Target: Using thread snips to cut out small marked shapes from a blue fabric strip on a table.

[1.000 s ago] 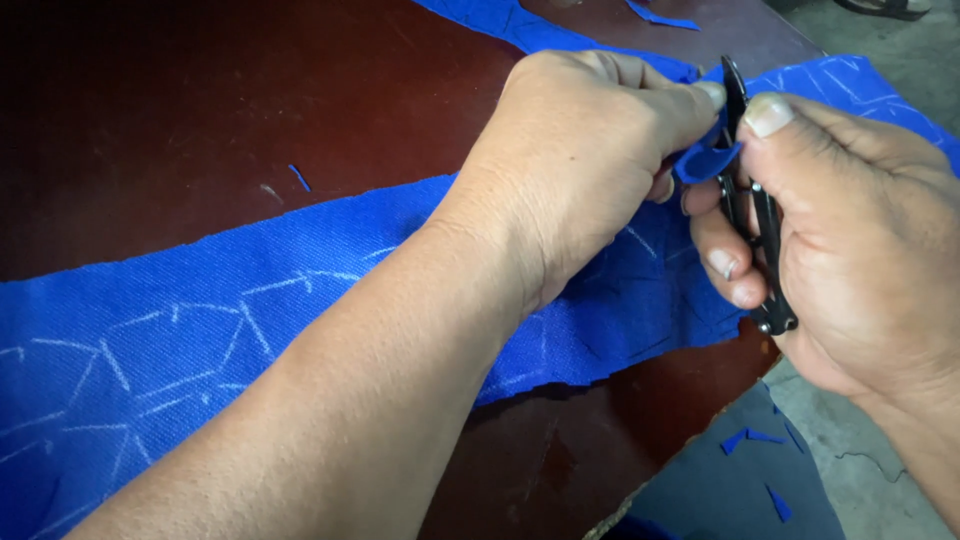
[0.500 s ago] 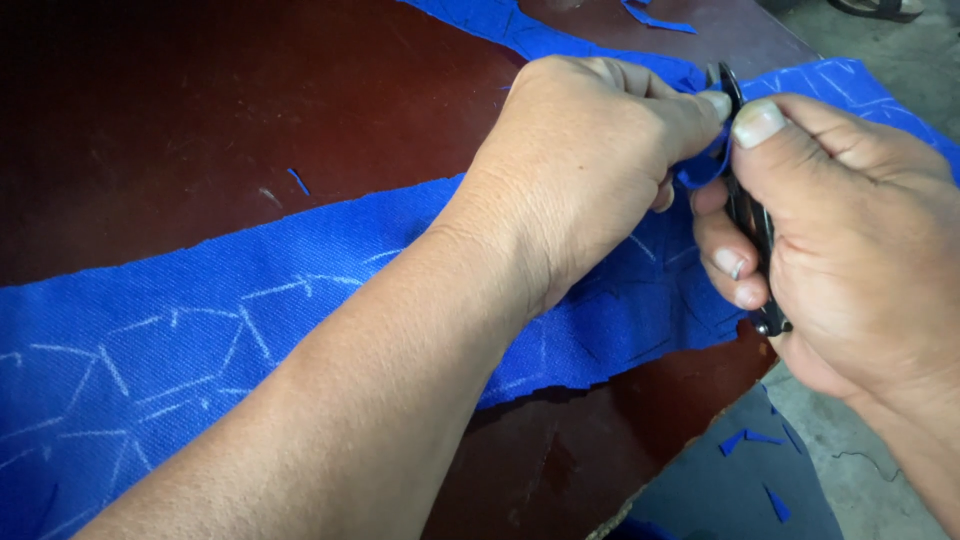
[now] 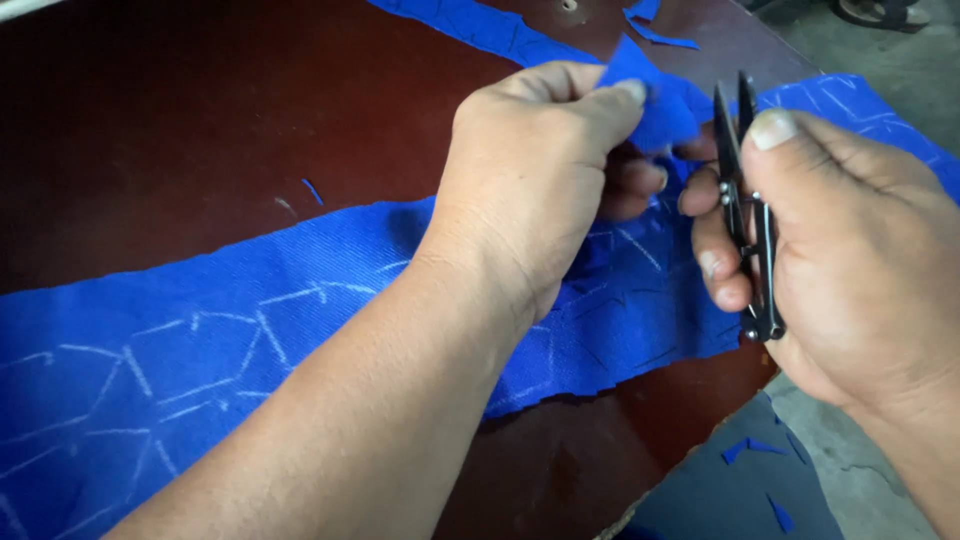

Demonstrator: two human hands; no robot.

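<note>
**Hands, snips and blue cloth: position record**

The left hand [image 3: 545,180] is raised above the table [image 3: 200,130], fingers curled inward. Its thumb and forefinger pinch a small blue fabric piece [image 3: 650,100], which stands lifted clear of the cloth below. The remaining fingers are folded under the palm.

The right hand [image 3: 850,270] grips a pair of black thread snips [image 3: 748,210]. The thumb presses on one side of the tool and the fingers wrap the other side. The blades point upward and away from the person, with their tips close together, just beside the pinched piece. Whether the blades touch the piece cannot be told.

A long blue cloth strip [image 3: 200,350] lies flat across the dark red-brown table, beneath both hands. White chalk lines cross its surface, and its lower edge is jagged.

Loose blue scraps [image 3: 650,25] lie at the far edge of the table. More blue offcuts [image 3: 745,450] lie on the grey floor [image 3: 900,60] below the table corner.
</note>
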